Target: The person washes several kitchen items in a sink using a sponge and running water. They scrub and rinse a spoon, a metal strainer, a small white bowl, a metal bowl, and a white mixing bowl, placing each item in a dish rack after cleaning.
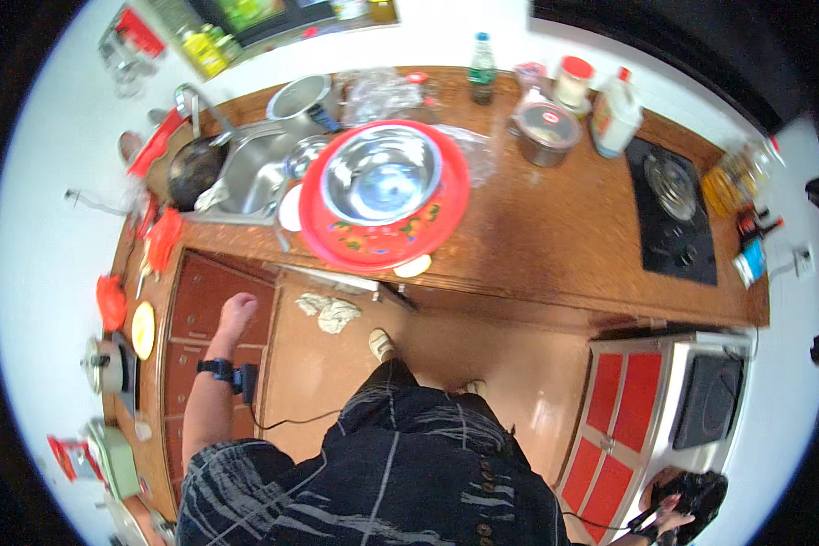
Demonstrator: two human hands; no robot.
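Note:
My left hand (239,314) hangs over the floor beside the red drawers, its fingers curled loosely with nothing seen in them. At the lower right, my right hand (672,516) is over a dark, shiny item, perhaps a black bag (706,488), beside the white appliance; whether it grips it I cannot tell. On the brown counter before me, a shiny steel basin (382,174) rests on a large red floral tray or basin (382,249). The steel sink (256,177) lies left of it, with a dark wok (194,174) at its left side.
Along the back wall stand a metal pot (302,106), a green-labelled bottle (482,72), a lidded container (549,133) and a white jug (616,116). A black hob (679,239) is at right. A crumpled cloth (338,315) lies on the floor, and a cabinet (604,403) has red doors.

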